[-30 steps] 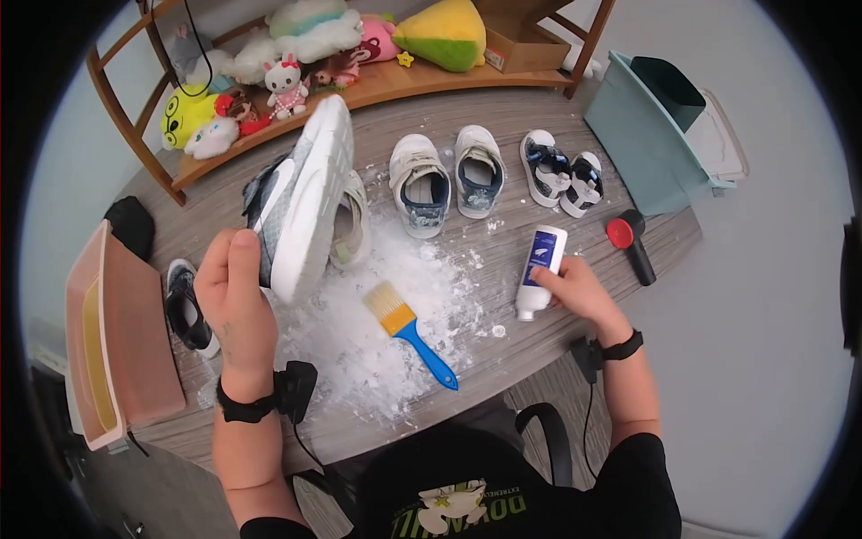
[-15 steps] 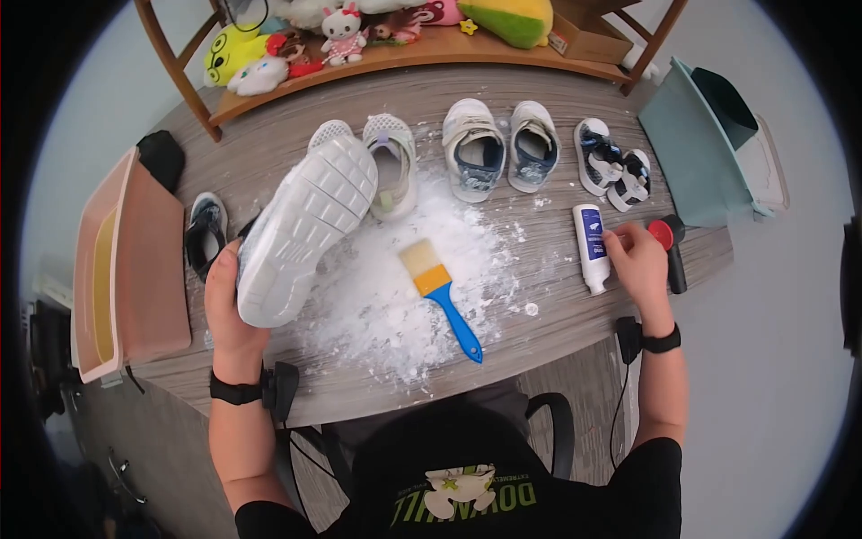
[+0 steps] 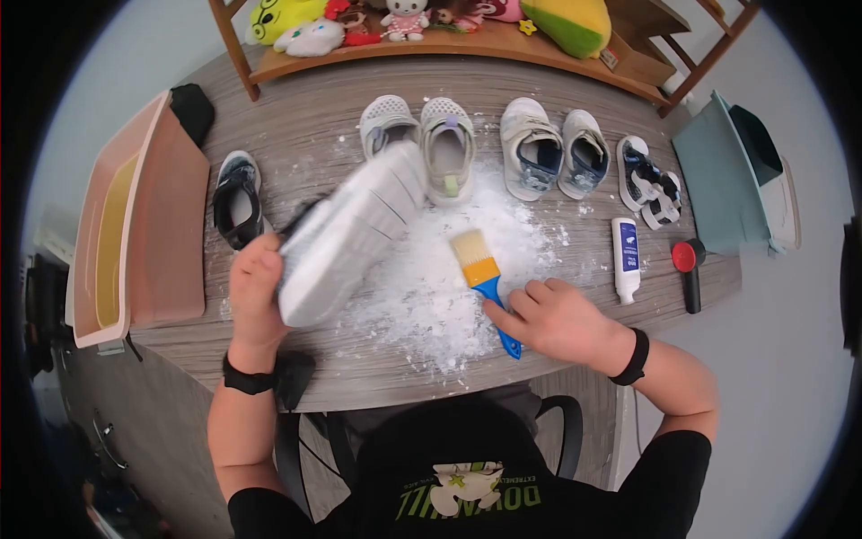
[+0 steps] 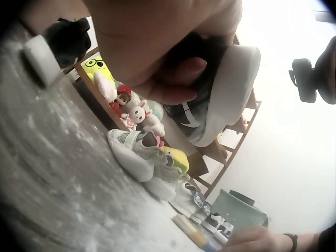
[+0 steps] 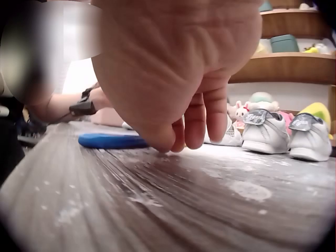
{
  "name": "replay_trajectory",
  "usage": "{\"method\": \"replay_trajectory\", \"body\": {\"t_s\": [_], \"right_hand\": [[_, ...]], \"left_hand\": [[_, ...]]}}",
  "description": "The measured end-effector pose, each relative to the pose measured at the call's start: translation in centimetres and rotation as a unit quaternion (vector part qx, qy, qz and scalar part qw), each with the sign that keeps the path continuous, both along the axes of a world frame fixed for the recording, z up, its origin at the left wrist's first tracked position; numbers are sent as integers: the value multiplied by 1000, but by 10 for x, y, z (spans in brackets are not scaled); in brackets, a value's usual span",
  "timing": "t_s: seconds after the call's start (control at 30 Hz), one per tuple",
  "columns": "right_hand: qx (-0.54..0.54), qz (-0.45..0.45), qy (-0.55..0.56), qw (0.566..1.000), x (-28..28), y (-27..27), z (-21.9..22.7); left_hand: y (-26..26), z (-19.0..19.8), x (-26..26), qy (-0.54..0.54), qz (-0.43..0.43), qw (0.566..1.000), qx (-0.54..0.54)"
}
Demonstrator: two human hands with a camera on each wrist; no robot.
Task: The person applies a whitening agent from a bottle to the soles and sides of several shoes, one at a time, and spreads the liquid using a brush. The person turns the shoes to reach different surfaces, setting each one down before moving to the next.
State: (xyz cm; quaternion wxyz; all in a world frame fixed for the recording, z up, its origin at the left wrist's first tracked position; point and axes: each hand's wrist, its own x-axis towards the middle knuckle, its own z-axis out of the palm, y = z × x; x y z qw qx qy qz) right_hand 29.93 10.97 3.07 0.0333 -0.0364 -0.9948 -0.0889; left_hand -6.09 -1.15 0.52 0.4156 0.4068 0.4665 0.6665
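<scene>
My left hand (image 3: 256, 287) holds up a sneaker (image 3: 359, 234) with a white sole and grey upper, its sole turned toward the head camera and blurred. In the left wrist view the sneaker (image 4: 231, 94) shows a white emblem, with fingers curled about its dark opening. A paintbrush (image 3: 480, 269) with pale bristles, a yellow band and a blue handle lies on white powder (image 3: 422, 314). My right hand (image 3: 557, 323) is over its handle, fingertips reaching across and thumb near the other side. In the right wrist view the blue handle (image 5: 113, 140) runs behind my thumb, low against the table.
Two pairs of light shoes and small sandals (image 3: 648, 184) stand at the back. A dark shoe (image 3: 238, 202) is at left. A white bottle (image 3: 626, 260) and a black-red tool (image 3: 689, 269) lie at right. Pink (image 3: 166, 234) and teal (image 3: 732, 189) bins flank them; a toy shelf (image 3: 467, 54) stands behind.
My right hand has set the white bottle down on the table and moved left to the paintbrush. My left hand has lowered and tilted the sneaker, turning its sole upward.
</scene>
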Motion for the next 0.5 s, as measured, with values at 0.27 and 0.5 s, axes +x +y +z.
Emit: {"method": "replay_trajectory", "body": {"t_s": [0.27,0.5], "right_hand": [[61,132,-38,989,-19,18,6],[-265,-109,350,892,-9,21,30]], "left_hand": [[9,0,12,235,-120,963,50],[10,-1,20,331,-136,933,47]]}}
